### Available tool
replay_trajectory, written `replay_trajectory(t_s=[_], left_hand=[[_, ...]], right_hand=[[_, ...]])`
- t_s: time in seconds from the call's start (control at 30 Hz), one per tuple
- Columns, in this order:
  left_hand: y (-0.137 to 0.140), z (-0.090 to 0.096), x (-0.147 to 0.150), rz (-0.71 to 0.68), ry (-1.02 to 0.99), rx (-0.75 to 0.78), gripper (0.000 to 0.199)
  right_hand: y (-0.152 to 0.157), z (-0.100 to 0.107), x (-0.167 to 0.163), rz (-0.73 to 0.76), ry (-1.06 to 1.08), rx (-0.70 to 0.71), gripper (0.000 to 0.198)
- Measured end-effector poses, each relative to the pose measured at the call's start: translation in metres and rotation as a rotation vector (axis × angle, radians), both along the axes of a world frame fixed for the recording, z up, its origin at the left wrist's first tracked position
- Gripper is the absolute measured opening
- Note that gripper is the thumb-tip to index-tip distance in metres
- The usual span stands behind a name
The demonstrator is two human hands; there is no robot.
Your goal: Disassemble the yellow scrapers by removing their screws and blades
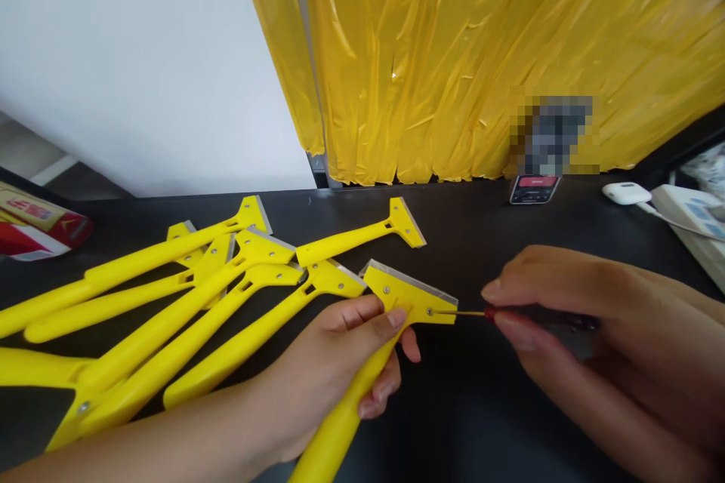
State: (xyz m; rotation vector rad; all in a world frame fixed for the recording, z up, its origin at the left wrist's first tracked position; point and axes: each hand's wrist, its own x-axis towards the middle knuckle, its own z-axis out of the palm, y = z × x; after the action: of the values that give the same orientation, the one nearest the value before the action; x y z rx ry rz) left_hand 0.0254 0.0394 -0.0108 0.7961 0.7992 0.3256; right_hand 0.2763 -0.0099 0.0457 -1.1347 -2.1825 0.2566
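While a yellow blade scraper (pixel 374 366) is gripped by the handle in the L hand (pixel 334 347), w/ fingers curled round and the thumb laid near the base of the head, a thin screwdriver (pixel 464 312) is pinched btwn thumb & forefinger of the R hand (pixel 612 347) near its red collar. The scraper is held over the black tabletop (pixel 453 407), tilted, head up; its long metal blade (pixel 419 281) is turned away from the handle. The driver tip is set at the outer screw (pixel 430 311), R side of the head. Several other scrapers (pixel 170 313) are piled, overlapping, to the L, their blades pointed mostly R; one scraper (pixel 345 241) is laid at the back of the grp. A phone (pixel 531 189), partly pixelated, is propped at the rear vs. yellow plastic sheeting (pixel 430 75). Far L, a red-and-gold container (pixel 39 226) is cut off by the frame edge.
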Motion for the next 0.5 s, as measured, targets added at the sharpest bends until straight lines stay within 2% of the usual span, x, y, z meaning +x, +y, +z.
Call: replay_trajectory(t_s=[0.07, 0.17, 0.23, 0.4, 0.5], left_hand=[[-0.001, -0.001, 0.000, 0.013, 0.002, 0.006, 0.041], [-0.002, -0.002, 0.001, 0.008, 0.011, 0.011, 0.041], [-0.002, -0.003, 0.002, 0.007, 0.015, 0.011, 0.040], [0.001, -0.001, 0.002, -0.003, 0.006, -0.014, 0.042], [0.002, 0.000, 0.002, -0.010, 0.008, -0.028, 0.041]], right_hand=[[-0.002, 0.000, -0.001, 0.004, -0.039, 0.058, 0.027], [-0.005, 0.000, -0.006, -0.068, -0.120, 0.141, 0.017], [-0.007, 0.000, -0.009, -0.091, -0.144, 0.146, 0.012], [-0.006, 0.007, -0.011, -0.009, -0.217, 0.132, 0.033], [-0.004, 0.011, -0.008, 0.032, -0.276, 0.147, 0.024]])
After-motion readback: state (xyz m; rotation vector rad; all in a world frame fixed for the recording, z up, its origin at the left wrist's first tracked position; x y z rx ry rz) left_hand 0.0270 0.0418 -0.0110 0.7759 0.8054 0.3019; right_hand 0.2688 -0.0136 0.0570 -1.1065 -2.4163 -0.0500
